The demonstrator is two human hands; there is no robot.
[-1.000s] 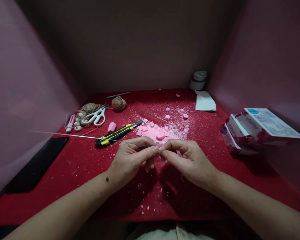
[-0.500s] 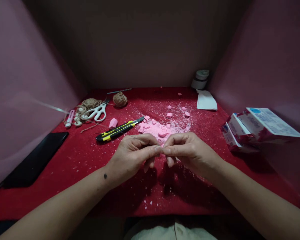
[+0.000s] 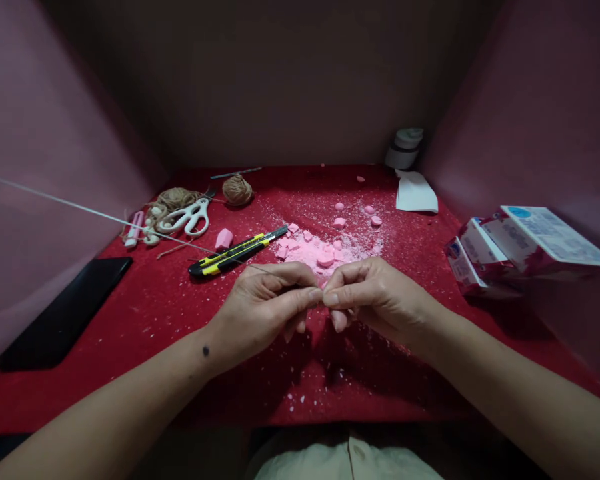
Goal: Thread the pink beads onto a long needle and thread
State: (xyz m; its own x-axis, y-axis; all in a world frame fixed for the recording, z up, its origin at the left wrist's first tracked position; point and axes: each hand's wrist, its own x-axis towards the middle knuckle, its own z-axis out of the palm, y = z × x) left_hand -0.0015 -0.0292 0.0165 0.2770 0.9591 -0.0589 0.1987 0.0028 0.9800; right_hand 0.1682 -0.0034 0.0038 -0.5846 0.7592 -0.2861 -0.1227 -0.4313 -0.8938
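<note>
My left hand (image 3: 275, 300) is closed in a pinch at the middle of the table. A thin pale strand (image 3: 130, 220), thread or wire, runs from it up to the left edge of the view. My right hand (image 3: 373, 297) also pinches, thumb against forefinger, with its tips touching those of my left hand. Whatever sits between the right fingertips is too small and covered to make out. Just beyond both hands lies a heap of pink crumbs and powder (image 3: 310, 252). A yellow and black box cutter (image 3: 237, 253) rests left of that heap, close to a pink chunk (image 3: 224, 239).
White-handled scissors (image 3: 193, 217), a twine ball (image 3: 237, 190) and a pink cutter (image 3: 135, 229) lie back left. A black flat object (image 3: 67, 313) is at left. Boxes (image 3: 525, 247) stand at right, with white paper (image 3: 417, 192) and a jar (image 3: 404, 150) behind.
The pale strand, blurred and faint before, now shows as a straight line reaching the left edge. Both hands keep their pinch with tips together. The whole view has shifted slightly.
</note>
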